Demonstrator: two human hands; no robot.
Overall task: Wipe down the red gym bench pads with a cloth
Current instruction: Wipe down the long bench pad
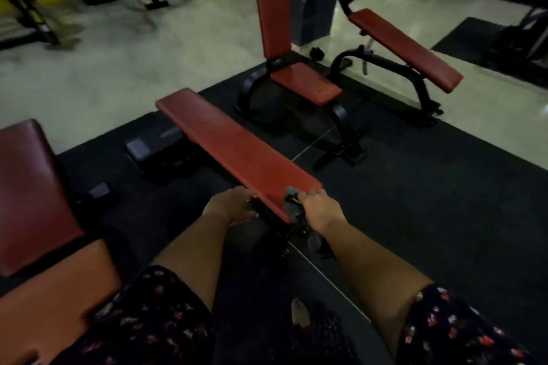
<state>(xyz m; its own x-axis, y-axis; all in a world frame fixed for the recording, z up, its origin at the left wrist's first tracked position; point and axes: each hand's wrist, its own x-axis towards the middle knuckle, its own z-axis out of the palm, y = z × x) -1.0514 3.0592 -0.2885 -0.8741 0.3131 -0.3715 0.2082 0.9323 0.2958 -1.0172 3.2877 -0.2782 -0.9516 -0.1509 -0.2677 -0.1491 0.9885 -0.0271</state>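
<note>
Flat bench pad: the flat bench pad [237,151] is long and red. It runs from the near middle of the scene away to the far left, with a few pale specks along its top.
Cloth: the dark cloth [292,201] lies bunched on the pad's near right corner and hangs over the near end.
Right hand: the right hand [318,210] is at that corner, its fingers [307,195] curled and pinching the cloth against the pad.
Left hand: the left hand [231,207] is palm down at the pad's near left edge, fingers reaching toward the dark frame under it. I cannot tell whether they grip anything.
Step in hand: this looks like the start of a stroke on this pad. The cloth sits at the near end and the whole length lies ahead of it.
Next move: probably flatten the cloth under the palm and push it toward the far end, covering the full width. The narrow pad leaves little room to stay on top.
Other pads: an upright bench [275,18] stands just beyond, and a decline bench [406,44] is to the far right. A dark red pad [32,187] is at the near left. All appear not yet reached.
Floor: a black rubber mat [415,187] lies under the benches, with pale floor [118,53] beyond it.
</note>
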